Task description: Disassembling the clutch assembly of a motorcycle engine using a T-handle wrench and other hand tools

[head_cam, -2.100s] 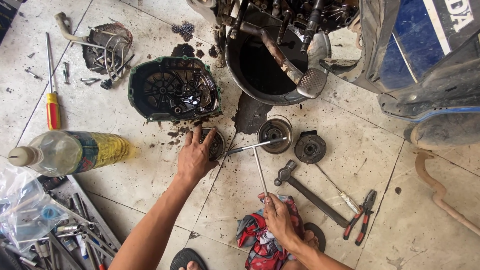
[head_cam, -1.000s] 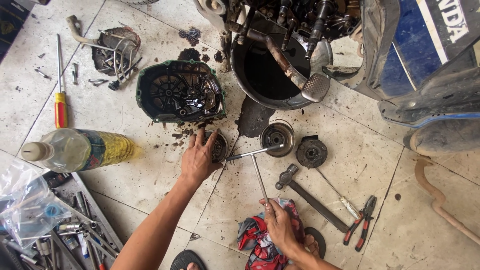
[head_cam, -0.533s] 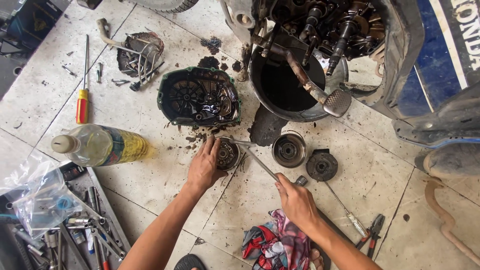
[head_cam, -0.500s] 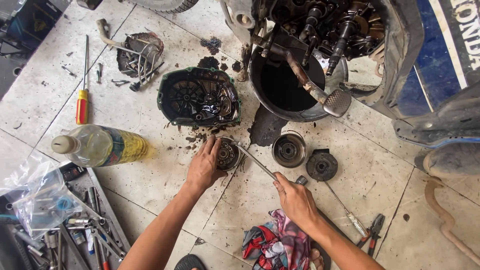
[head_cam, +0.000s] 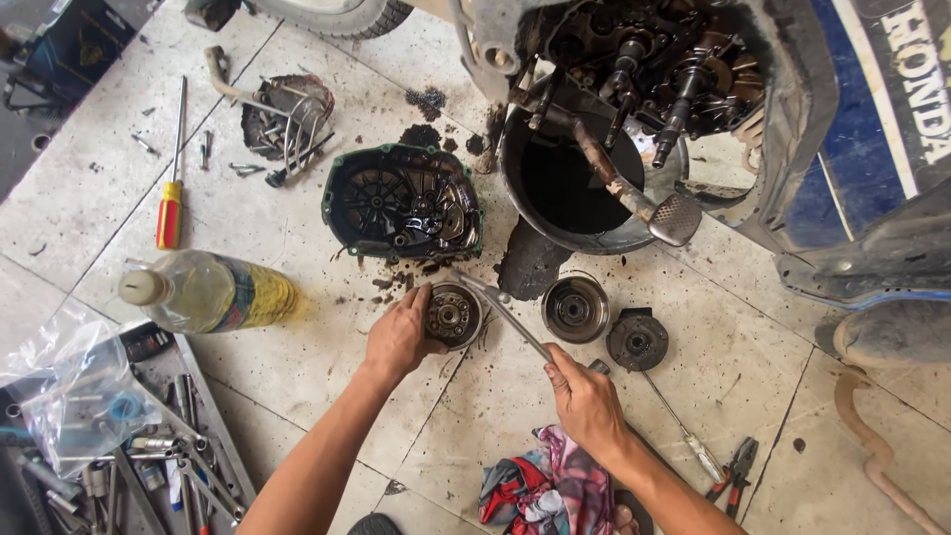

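My left hand (head_cam: 398, 335) grips the left side of a round, greasy metal clutch part (head_cam: 454, 315) lying on the tiled floor. My right hand (head_cam: 584, 398) holds the lower end of a long metal wrench (head_cam: 510, 313), whose far end reaches the top of that clutch part. Two more round engine parts lie to the right: a drum (head_cam: 576, 308) and a darker disc (head_cam: 637, 340). A black engine cover (head_cam: 403, 203) lies open side up just above my left hand.
An oil-filled black pan (head_cam: 575, 188) sits under the open motorcycle engine (head_cam: 674, 59). A plastic bottle (head_cam: 203, 292), red-handled screwdriver (head_cam: 170, 203), tool tray (head_cam: 149, 456), coloured rag (head_cam: 545, 485), pliers (head_cam: 735, 474) and a second screwdriver (head_cam: 679, 431) lie around.
My right hand left the rag, took the wrench and brought its end to the clutch part. My left hand stayed on that part. The camera view shifted toward the engine.
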